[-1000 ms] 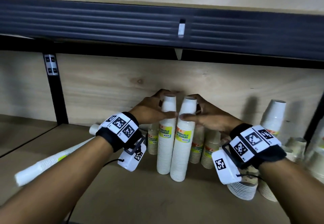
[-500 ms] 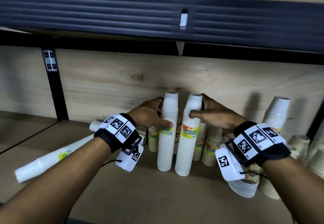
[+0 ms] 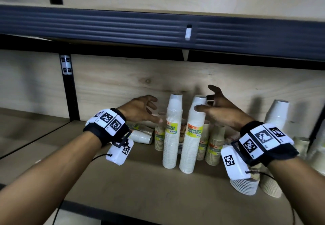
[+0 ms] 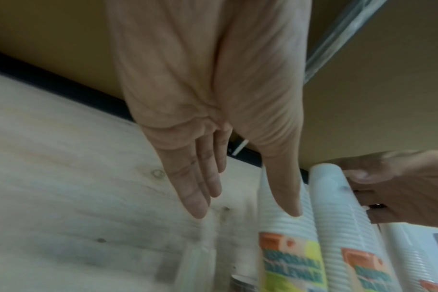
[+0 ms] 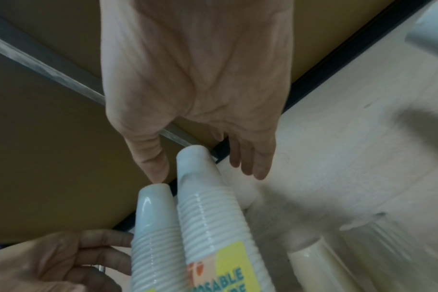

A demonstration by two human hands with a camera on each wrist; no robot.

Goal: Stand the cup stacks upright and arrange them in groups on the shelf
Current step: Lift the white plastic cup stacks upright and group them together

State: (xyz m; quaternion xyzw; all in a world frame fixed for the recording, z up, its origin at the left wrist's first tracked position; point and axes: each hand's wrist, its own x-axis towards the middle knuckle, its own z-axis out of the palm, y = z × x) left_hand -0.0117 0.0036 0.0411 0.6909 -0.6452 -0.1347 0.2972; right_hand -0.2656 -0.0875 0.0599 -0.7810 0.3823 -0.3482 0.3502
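Note:
Two tall white cup stacks stand upright side by side mid-shelf, the left stack and the right stack, each with a yellow label. My left hand hovers just left of the left stack's top, fingers spread, holding nothing. My right hand is open around the right stack's top, thumb in front, fingers behind. In the left wrist view my left hand has straight fingers, the thumb over the left stack. In the right wrist view my right hand straddles the right stack without gripping it.
Short brown cup stacks stand behind the white ones, and a wrapped stack lies on its side to the left. Another white stack and a pile of plates sit right. The upper shelf beam hangs low overhead.
Both hands have let go of the two white stacks' tops and opened, drawing slightly outward. The stacks stay upright, side by side.

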